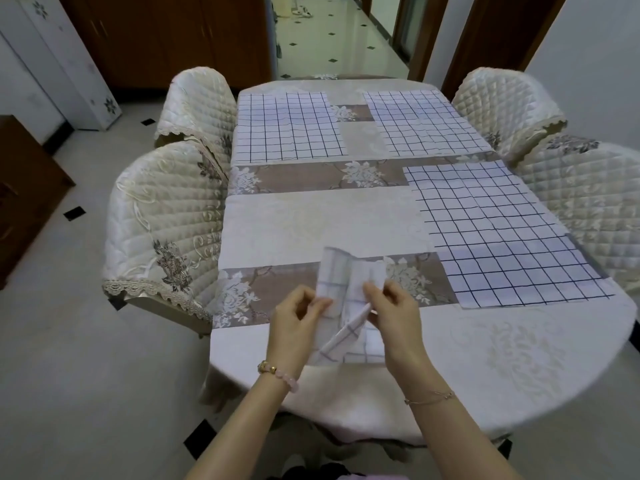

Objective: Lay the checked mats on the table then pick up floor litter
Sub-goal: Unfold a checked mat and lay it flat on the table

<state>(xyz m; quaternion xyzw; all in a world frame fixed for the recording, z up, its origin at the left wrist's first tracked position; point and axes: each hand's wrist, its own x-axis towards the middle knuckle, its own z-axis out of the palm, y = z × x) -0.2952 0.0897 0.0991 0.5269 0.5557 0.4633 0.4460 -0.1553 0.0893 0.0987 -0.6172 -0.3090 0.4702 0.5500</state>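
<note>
Three white mats with dark blue checks lie flat on the table (311, 220): one at the far left (291, 126), one at the far right (426, 123), one on the near right (502, 233). A folded checked mat (349, 282) is held up above the table's near edge, partly unfolded and crumpled. My left hand (298, 320) pinches its left side and my right hand (394, 313) pinches its right side. The near left of the table carries no mat.
The table wears a cream and brown flowered cloth. Two quilted cream chairs (162, 220) stand along its left side and two (588, 202) along its right. A wooden cabinet (24, 192) stands at the left. Pale floor tiles (69, 375) with small black squares surround the table.
</note>
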